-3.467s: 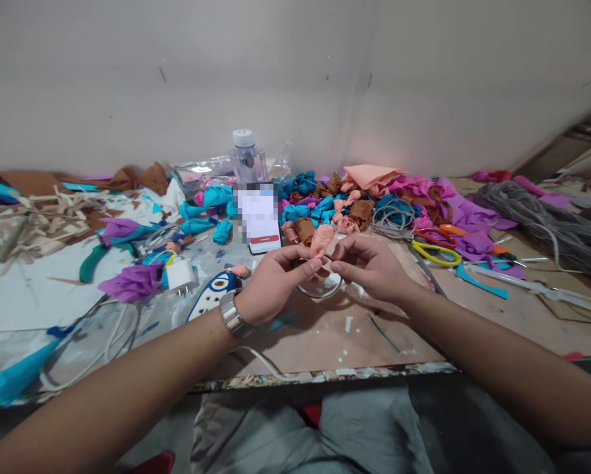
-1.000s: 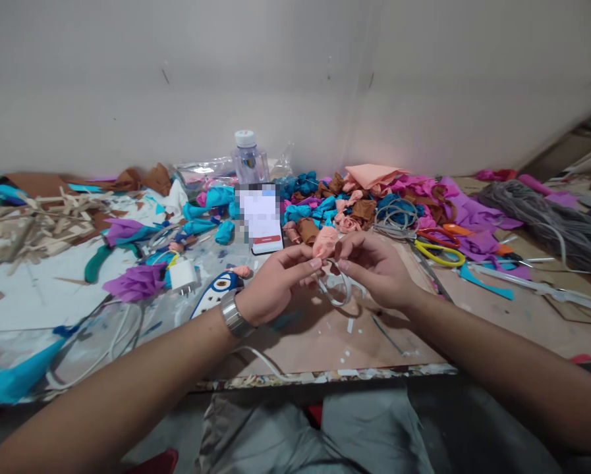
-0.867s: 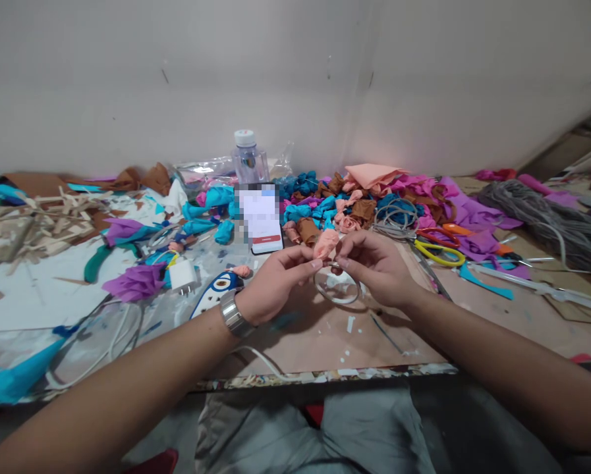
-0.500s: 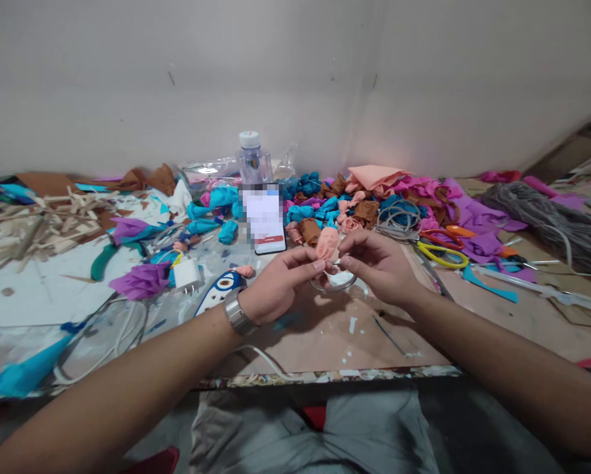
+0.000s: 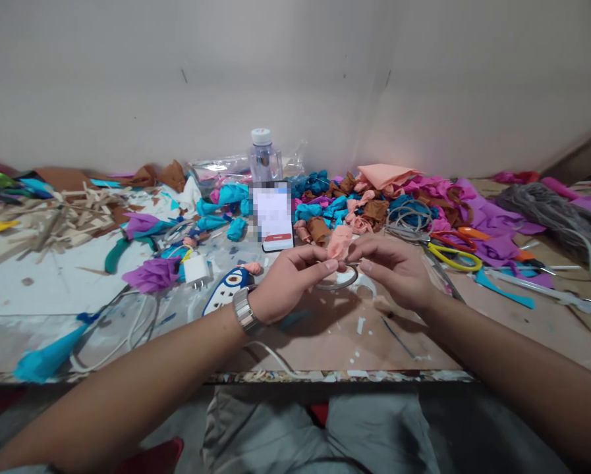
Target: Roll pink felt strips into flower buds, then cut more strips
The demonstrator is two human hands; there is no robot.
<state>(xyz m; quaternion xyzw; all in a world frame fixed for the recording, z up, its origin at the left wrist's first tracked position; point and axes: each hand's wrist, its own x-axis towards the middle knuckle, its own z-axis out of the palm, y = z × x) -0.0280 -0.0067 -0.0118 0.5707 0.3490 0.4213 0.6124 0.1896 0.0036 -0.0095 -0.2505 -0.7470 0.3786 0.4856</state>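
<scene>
A peach crepe-paper bud (image 5: 340, 242) stands upright between my hands, above the front of the table. My left hand (image 5: 291, 280) is closed, pinching the gathered base of the bud between thumb and fingers. On the other side, my right hand (image 5: 398, 268) is curled with thumb and forefinger close together beside the base, at the end of a thin wire loop (image 5: 338, 286). That loop hangs just under the fingers. Exactly how the right fingertips grip the wire is partly hidden.
A phone (image 5: 277, 220) leans against a clear bottle (image 5: 264, 161). Crepe-paper pieces (image 5: 335, 207) are heaped along the back. Yellow-handled scissors (image 5: 456, 258) and a glue stick (image 5: 547, 286) lie right. Left are a power strip (image 5: 225, 289), charger (image 5: 196, 268), purple paper flower (image 5: 151, 275) and wood sticks (image 5: 53, 214).
The whole view has shifted slightly, so things appear further right. My right thumb and forefinger have moved slightly away from the bud's base. The left hand keeps its pinch on the bud.
</scene>
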